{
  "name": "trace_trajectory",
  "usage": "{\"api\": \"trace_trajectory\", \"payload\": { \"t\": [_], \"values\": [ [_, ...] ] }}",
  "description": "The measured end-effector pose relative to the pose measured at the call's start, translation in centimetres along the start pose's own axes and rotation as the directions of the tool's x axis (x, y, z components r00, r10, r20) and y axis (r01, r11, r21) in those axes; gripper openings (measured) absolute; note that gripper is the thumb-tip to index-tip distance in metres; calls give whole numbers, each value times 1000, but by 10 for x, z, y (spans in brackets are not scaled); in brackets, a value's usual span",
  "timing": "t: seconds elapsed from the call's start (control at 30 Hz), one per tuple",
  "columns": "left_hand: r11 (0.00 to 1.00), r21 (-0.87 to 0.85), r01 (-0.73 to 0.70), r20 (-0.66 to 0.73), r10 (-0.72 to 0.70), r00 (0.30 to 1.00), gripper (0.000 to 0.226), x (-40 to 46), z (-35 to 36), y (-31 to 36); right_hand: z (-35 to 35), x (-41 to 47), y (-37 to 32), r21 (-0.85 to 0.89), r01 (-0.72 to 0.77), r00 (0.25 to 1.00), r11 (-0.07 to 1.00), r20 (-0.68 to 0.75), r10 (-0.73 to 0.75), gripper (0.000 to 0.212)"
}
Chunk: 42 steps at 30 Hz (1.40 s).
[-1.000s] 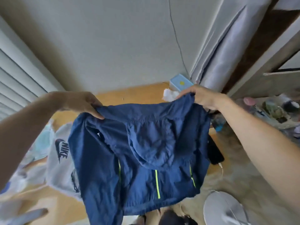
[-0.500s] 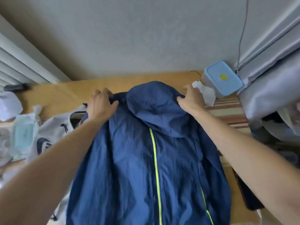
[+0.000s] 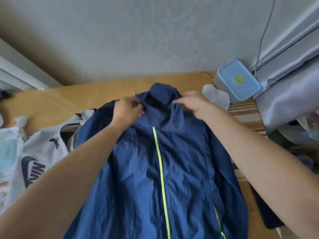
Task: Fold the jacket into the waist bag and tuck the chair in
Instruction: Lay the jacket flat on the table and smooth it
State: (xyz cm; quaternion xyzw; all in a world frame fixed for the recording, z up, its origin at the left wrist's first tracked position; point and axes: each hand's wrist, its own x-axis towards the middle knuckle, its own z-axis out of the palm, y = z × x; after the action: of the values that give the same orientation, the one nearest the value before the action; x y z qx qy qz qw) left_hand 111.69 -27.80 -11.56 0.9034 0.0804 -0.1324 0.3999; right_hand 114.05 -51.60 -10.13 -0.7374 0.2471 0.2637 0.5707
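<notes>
The navy jacket (image 3: 160,169) lies front-up on the wooden desk (image 3: 57,102), its long axis running along the yellow zipper (image 3: 159,161) from the person to the hood (image 3: 161,94) at the far end. Both hands sit at the collar, equally near: left hand (image 3: 127,112) pinching fabric, right hand (image 3: 193,104) gripping the other side. Half a second ago the hood lay spread; now it is bunched.

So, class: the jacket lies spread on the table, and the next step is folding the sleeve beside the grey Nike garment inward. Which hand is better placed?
Probably the left hand: it grips the jacket collar on the side nearest the grey garment; the right hand would have to cross.
</notes>
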Motion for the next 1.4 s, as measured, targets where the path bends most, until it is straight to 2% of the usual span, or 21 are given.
{"api": "trace_trajectory", "payload": {
  "t": [0.07, 0.1, 0.13, 0.17, 0.23, 0.27, 0.3, 0.33, 0.4, 0.43, 0.47, 0.53, 0.6, 0.67, 0.7, 0.77, 0.9, 1.07, 1.23, 1.3, 1.4],
  "values": [
    [953, -301, 36, -111, -73, 991, 35, 22, -16, 18, -5, 16, -25, 277, 66, 988, 959, -156, -23, 22],
    [900, -432, 49, -112, -107, 988, 46, 29, -23, 25, -6, 21, -32, 283, 120, 971, 952, -232, -53, 32],
    [866, -498, 50, -92, -110, 990, 56, 33, -27, 30, -5, 18, -36, 187, 191, 946, 964, -295, -130, 39],
    [897, -441, 24, -98, -75, 992, 62, 30, -29, 32, 0, 9, -33, 40, 288, 901, 957, -351, -257, 40],
    [990, -57, -131, -123, 123, 985, 59, 10, -25, 26, 13, -10, -14, -304, 515, 720, 801, -353, -597, 40],
    [964, 158, -213, -118, 233, 965, 57, -3, -18, 16, 19, -18, 0, -442, 579, 640, 685, -275, -718, 40],
    [899, 344, -272, -81, 317, 945, 55, -17, -10, 4, 26, -24, 18, -552, 594, 617, 586, -155, -772, 42],
    [817, 491, -303, 3, 347, 938, 56, -29, -2, -9, 32, -27, 37, -643, 553, 683, 530, -15, -730, 46],
    [672, 682, -289, 212, 196, 957, 60, -51, 15, -33, 36, -28, 72, -818, 375, 892, 436, 191, -409, 59],
    [629, 731, -264, 266, 93, 959, 62, -61, 21, -44, 35, -30, 86, -867, 318, 939, 383, 232, -254, 66],
    [612, 754, -239, 277, 35, 960, 63, -72, 25, -52, 34, -34, 97, -882, 304, 950, 360, 251, -188, 71],
    [648, 733, -207, 224, 58, 973, 62, -98, 27, -59, 31, -50, 114, -845, 338, 930, 413, 233, -283, 71],
    [667, 707, -233, 137, 194, 971, 59, -133, 27, -62, 29, -75, 132, -803, 383, 887, 457, 182, -424, 67],
    [644, 708, -291, 96, 320, 942, 58, -171, 29, -71, 30, -106, 156, -787, 432, 837, 441, 167, -520, 64],
    [628, 713, -312, 114, 335, 935, 59, -189, 29, -75, 31, -121, 173, -793, 441, 825, 420, 175, -537, 64],
    [588, 736, -336, 184, 304, 935, 61, -222, 34, -87, 30, -149, 210, -813, 440, 824, 381, 198, -531, 64],
    [549, 792, -269, 251, 109, 962, 66, -276, 37, -126, 11, -192, 289, -888, 379, 853, 259, 228, -469, 70],
    [532, 834, -148, 166, 14, 986, 67, -325, 24, -156, -20, -238, 345, -924, 263, 892, 278, 123, -434, 72],
    [521, 853, 43, 32, -134, 991, 66, -329, 8, -133, -30, -253, 330, -940, 219, 951, 261, 146, -272, 74],
    [534, 841, 93, -4, -166, 986, 64, -319, 4, -114, -29, -249, 307, -936, 188, 965, 299, 119, -233, 68],
    [612, 782, 114, -65, -102, 993, 60, -281, -7, -77, -32, -223, 248, -848, 176, 957, 499, 28, -290, 59]
  ]
}}
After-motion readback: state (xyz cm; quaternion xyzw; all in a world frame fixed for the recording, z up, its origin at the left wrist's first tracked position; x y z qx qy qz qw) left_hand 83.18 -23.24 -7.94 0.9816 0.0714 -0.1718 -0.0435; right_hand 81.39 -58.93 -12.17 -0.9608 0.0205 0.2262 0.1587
